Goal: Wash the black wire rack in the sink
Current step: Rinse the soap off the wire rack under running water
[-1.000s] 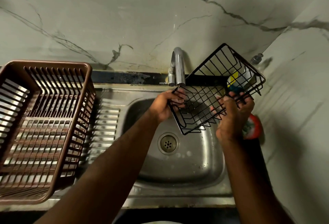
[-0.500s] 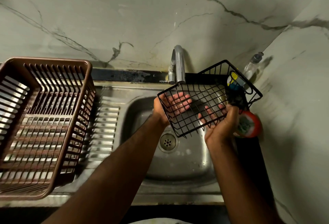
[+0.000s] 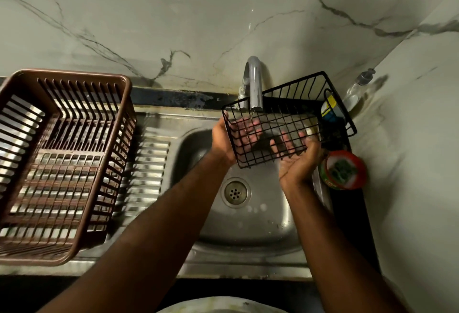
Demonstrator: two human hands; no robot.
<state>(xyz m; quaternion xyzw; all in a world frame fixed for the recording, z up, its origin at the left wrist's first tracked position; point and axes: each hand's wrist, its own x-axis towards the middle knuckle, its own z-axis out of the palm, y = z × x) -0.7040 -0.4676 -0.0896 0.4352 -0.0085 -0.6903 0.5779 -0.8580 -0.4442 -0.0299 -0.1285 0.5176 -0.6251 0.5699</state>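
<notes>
Behind the counter, the wall (image 3: 173, 14): pale marble with dark veins, turning a corner on the right.
Sink (image 3: 260, 228): a steel basin with a ribbed draining board (image 3: 149, 163) to its left; drops of water lie on the basin floor.
Brown basket (image 3: 74, 80): a slatted plastic crate that stands on the draining board and covers most of it.
Black wire rack (image 3: 293, 120): held in the air over the back of the basin, open side up and tilted, its right end reaching toward the corner. The spout sits just over its left rear part.
Left hand (image 3: 222, 142): palm up under the rack's left end. Its fingers (image 3: 248, 136) lie spread beneath the wire floor, wet and shining through the grid — a loose cradle, not a clenched hold.
Right hand (image 3: 298, 162): palm up under the near right part of the rack, fingers stretched out below the mesh, bearing it rather than clutching it.
Tap (image 3: 255, 81): a curved chrome spout, with a thin trickle showing just below its mouth.
Red-rimmed tub (image 3: 344, 169): round, on the dark ledge right of the basin, just beside the right wrist.
Pump bottle (image 3: 357, 87): clear, in the corner behind the rack.
Drain (image 3: 234, 192): a round strainer in the basin floor — between the two forearms.
</notes>
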